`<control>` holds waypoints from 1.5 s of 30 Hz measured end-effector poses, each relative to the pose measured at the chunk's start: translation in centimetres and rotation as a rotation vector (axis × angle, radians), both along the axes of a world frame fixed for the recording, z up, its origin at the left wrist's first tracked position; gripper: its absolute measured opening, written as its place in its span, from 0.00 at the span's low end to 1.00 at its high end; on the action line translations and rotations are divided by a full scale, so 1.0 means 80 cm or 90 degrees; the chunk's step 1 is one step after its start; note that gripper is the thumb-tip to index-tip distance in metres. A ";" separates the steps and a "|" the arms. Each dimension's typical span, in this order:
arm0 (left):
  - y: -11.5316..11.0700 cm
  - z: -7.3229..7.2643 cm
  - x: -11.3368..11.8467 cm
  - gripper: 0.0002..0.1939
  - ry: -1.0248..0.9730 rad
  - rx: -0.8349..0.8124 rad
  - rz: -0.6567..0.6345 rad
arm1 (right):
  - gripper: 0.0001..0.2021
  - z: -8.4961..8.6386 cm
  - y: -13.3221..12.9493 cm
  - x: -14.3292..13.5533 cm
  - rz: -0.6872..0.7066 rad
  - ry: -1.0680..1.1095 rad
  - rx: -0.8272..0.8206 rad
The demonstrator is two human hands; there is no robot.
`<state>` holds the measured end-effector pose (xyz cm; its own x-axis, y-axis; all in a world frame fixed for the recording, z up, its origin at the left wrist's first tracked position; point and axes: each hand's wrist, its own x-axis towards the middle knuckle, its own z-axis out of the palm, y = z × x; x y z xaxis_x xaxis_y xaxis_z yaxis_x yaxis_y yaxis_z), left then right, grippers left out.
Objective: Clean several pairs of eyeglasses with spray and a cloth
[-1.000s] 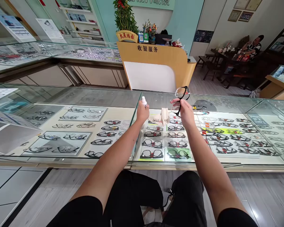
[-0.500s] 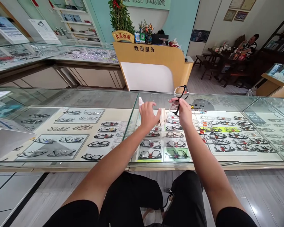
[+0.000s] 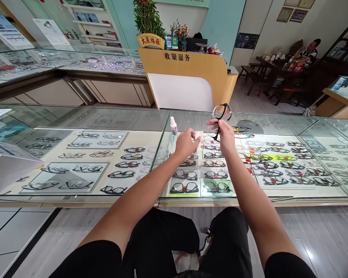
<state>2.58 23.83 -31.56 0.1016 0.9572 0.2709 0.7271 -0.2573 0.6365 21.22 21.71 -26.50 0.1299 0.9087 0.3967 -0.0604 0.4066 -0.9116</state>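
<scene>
My right hand (image 3: 226,135) grips a pair of black-framed eyeglasses (image 3: 218,129), held upright on end above the glass counter. My left hand (image 3: 186,143) is closed, its fingers curled at the edge of a pale cleaning cloth (image 3: 200,139); the fingers partly hide the hold. Just beyond the left hand, a small white spray bottle (image 3: 173,126) stands on the glass top.
Rows of eyeglasses (image 3: 184,187) lie under the glass of the display counter (image 3: 127,118). At the left stands a folded white card (image 3: 11,170). A wooden cashier desk (image 3: 185,65) is ahead, and a person (image 3: 309,52) sits at a far table.
My left hand has moved away from the spray bottle toward the cloth, and its spread fingers have curled in. My right hand keeps the eyeglasses in nearly the same place.
</scene>
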 end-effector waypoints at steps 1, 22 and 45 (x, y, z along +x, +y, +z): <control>0.000 0.000 0.001 0.16 0.022 -0.005 -0.005 | 0.23 0.000 0.000 0.000 -0.001 -0.005 0.002; 0.005 0.009 -0.006 0.11 0.149 -0.089 0.055 | 0.20 -0.001 0.000 -0.001 0.020 -0.012 -0.008; 0.008 0.041 -0.011 0.19 -0.554 -0.212 -0.073 | 0.24 0.006 -0.007 -0.003 0.010 -0.018 -0.010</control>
